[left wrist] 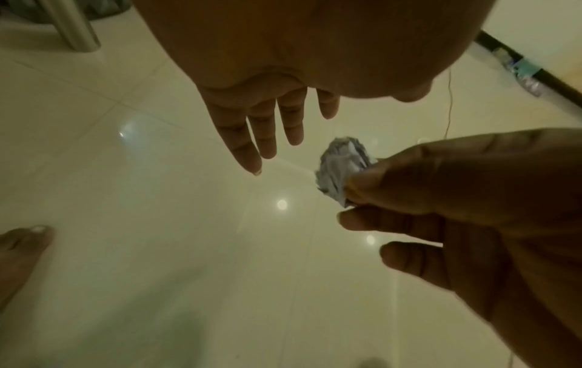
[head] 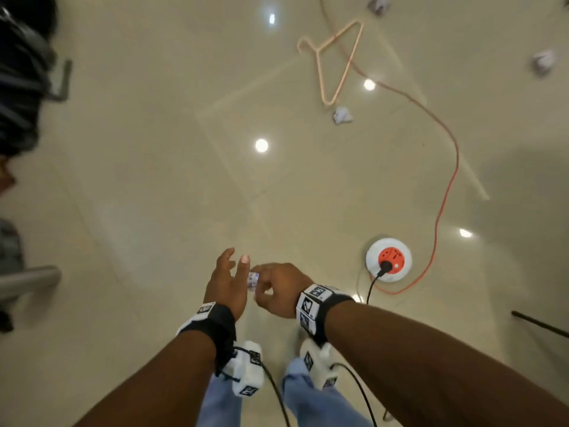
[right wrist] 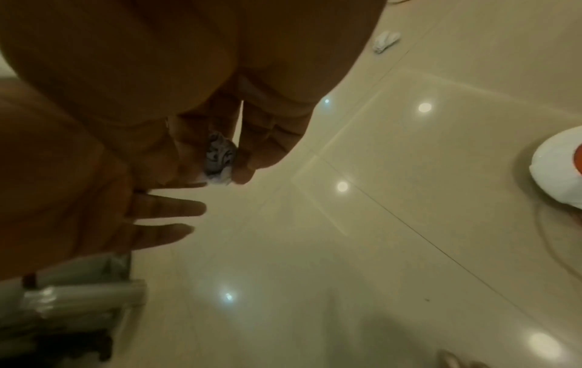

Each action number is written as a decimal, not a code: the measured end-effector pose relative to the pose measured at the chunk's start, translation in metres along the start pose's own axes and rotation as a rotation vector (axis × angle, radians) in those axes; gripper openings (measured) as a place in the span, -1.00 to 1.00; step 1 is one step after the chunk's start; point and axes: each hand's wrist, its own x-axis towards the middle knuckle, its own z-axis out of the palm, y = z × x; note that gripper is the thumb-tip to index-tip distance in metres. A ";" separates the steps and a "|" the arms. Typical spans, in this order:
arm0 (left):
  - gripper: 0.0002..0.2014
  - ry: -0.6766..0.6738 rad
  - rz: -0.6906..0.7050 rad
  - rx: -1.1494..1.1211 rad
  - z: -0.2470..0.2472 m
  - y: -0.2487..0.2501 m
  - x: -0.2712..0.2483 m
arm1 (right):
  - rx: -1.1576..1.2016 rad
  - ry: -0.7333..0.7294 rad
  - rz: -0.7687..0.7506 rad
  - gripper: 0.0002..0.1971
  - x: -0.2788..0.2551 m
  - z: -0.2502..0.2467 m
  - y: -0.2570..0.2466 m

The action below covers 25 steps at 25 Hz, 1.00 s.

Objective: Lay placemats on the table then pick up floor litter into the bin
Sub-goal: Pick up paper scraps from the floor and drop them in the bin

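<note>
A person's right hand (head: 278, 288) pinched a crumpled paper ball (head: 254, 280) above the glossy cream tiled floor (head: 154, 180), beside the left hand (head: 226, 283), whose fingers were spread and held nothing. The litter step appeared under way; no bin was clearly visible, so the next move likely called for carrying the ball to it. More paper wads (head: 342, 115), a hanger (head: 337, 61) and an orange extension reel (head: 389, 260) lay on the floor

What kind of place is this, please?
Probably an indoor room in a home: a glossy tiled floor, a clothes hanger lying on it, and a round extension socket reel with an orange cable.
</note>
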 end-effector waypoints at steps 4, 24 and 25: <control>-0.80 -0.070 0.068 -0.117 -0.009 0.143 -0.008 | 0.240 0.128 0.080 -0.75 -0.021 -0.120 -0.053; -0.71 -0.189 -0.095 0.245 0.059 0.461 0.161 | -0.604 -0.116 0.554 -0.60 0.119 -0.663 0.146; -0.70 -0.174 -0.117 0.211 0.087 0.465 0.196 | -0.644 -0.114 0.532 -0.57 0.156 -0.687 0.182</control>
